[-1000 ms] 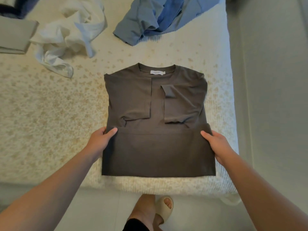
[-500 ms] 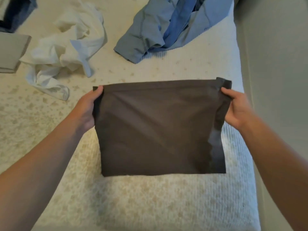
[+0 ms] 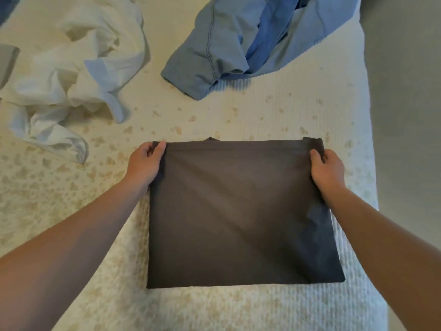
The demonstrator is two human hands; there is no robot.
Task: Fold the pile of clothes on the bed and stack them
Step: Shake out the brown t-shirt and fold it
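head view: a dark brown folded cotton t-shirt (image 3: 238, 211) lies flat on the cream speckled textured bedspread (image 3: 214, 306), near its right edge. the left hand (image 3: 145, 163) pinches the shirt's far left corner, thumb on top of the cloth. the right hand (image 3: 327, 166) grips the far right corner, fingers curled round the fold. beyond the shirt lie a crumpled white garment (image 3: 71, 75) at left and a rumpled blue garment (image 3: 238, 44) at right, both well apart from it.
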